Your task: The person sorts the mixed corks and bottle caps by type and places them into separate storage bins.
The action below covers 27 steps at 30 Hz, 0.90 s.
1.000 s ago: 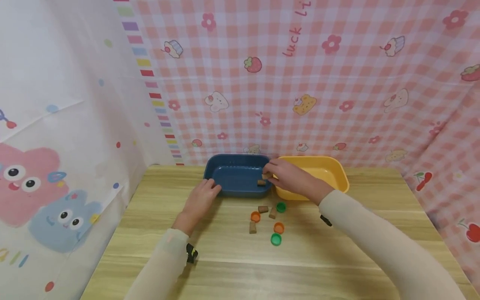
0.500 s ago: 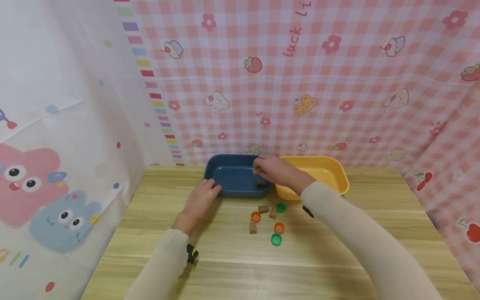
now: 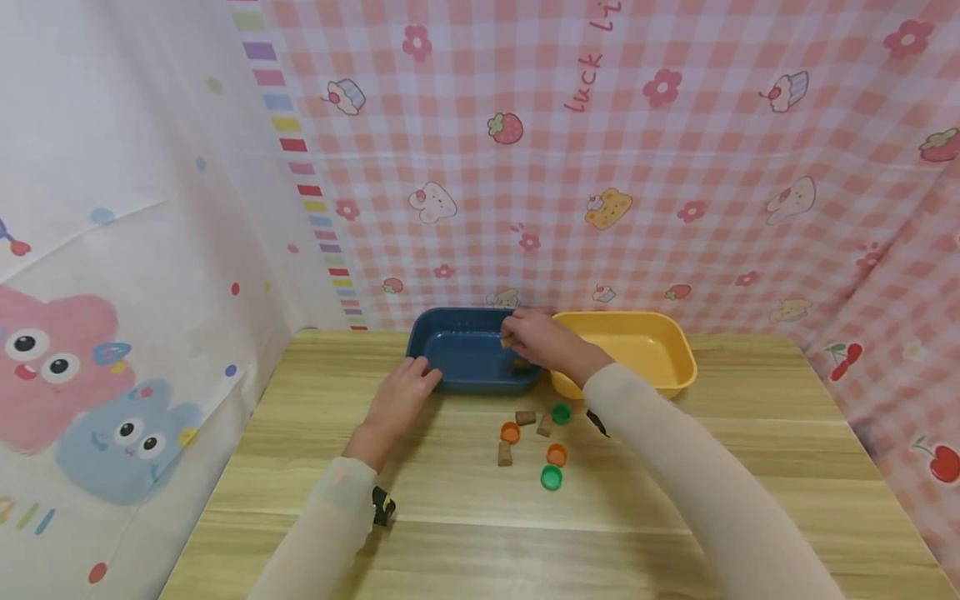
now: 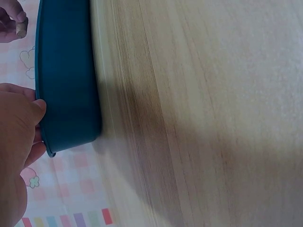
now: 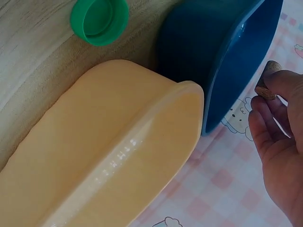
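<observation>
My left hand (image 3: 397,402) grips the near left rim of a dark blue plastic bin (image 3: 480,386); in the left wrist view the thumb (image 4: 40,108) curls over that rim. Above the bin's right part is my right hand (image 3: 551,340), pinching a small brown cork (image 5: 268,79) between thumb and fingers. A second cork (image 3: 521,366) lies inside the bin near its right end, partly shaded by the hand. On the table in front are several more corks (image 3: 525,417), two orange bottle caps (image 3: 510,432) and two green bottle caps (image 3: 551,477).
A yellow bin (image 3: 678,379) stands against the blue bin's right end, under my right forearm. Both bins sit at the back of the wooden table (image 3: 465,542), before a pink checked cloth (image 3: 465,158). A white printed cloth (image 3: 187,250) hangs on the left.
My right hand has moved left with the cork, from the blue bin's right rim to farther over its inside. The left hand has stayed on the rim.
</observation>
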Motion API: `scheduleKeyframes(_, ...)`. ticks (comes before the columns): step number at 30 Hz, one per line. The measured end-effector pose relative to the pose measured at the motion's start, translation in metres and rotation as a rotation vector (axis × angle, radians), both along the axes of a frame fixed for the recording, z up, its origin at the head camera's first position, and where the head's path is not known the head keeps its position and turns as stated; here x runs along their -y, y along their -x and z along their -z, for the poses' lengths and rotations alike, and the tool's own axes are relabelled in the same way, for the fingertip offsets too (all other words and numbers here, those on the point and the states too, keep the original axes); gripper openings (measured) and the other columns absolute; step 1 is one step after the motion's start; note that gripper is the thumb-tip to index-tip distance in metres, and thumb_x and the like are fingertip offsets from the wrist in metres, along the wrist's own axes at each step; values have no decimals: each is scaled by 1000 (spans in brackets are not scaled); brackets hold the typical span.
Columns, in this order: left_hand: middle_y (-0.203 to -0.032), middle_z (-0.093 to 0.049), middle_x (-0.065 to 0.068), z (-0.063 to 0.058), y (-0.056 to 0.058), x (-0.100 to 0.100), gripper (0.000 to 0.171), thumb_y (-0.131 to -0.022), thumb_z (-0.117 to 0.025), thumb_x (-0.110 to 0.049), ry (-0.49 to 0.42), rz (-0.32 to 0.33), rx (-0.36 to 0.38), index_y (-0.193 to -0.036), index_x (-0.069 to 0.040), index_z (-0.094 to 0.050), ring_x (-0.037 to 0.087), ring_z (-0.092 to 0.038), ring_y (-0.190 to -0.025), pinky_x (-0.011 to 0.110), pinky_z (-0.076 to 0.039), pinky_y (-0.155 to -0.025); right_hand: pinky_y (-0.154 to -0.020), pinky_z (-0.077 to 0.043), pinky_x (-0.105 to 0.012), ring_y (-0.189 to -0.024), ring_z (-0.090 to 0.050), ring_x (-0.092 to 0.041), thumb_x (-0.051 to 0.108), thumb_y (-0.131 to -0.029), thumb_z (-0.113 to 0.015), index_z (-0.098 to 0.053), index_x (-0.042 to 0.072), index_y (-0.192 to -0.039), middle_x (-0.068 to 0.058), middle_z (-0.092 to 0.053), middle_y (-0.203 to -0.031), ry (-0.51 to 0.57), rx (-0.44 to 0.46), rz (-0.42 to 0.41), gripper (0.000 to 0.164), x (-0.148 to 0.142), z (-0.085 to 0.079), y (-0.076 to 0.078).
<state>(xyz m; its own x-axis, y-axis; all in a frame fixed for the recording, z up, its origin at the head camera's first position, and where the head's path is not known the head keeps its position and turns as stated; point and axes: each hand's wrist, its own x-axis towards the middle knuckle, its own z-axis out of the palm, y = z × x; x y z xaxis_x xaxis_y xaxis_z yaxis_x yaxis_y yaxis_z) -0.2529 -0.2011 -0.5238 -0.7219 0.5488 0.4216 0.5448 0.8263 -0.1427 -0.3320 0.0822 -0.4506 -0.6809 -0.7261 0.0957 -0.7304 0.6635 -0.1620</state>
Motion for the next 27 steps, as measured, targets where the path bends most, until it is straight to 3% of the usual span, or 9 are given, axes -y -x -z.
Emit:
scheduleKeyframes(5,-94,-61,11,1,0,0,16,-93,-69,5,-3,3,3,-104,-6,-73,28,-55,-85,40,-53,-79,-93,-53,-50,-102,-65,-27,13,-97,-72,-70,9,-113,-8,-70,-110,-30,-34,1,16,3,2,2)
scheduleKeyframes(14,-94,-62,11,0,-1,0,17,-91,-71,5,-11,11,-4,-104,-5,-73,28,-56,-85,41,-54,-79,-93,-54,-40,-103,-65,-28,11,-96,-73,-69,8,-112,-9,-70,-110,-13,-24,-5,17,7,4,3)
scheduleKeyframes(27,-94,-61,10,-2,-3,-2,18,-91,-69,8,-14,-8,16,-103,-5,-73,26,-55,-84,39,-53,-77,-97,-55,-39,-113,-65,-28,11,-99,-69,-66,4,-127,-12,-66,-121,-72,117,38,29,10,9,3)
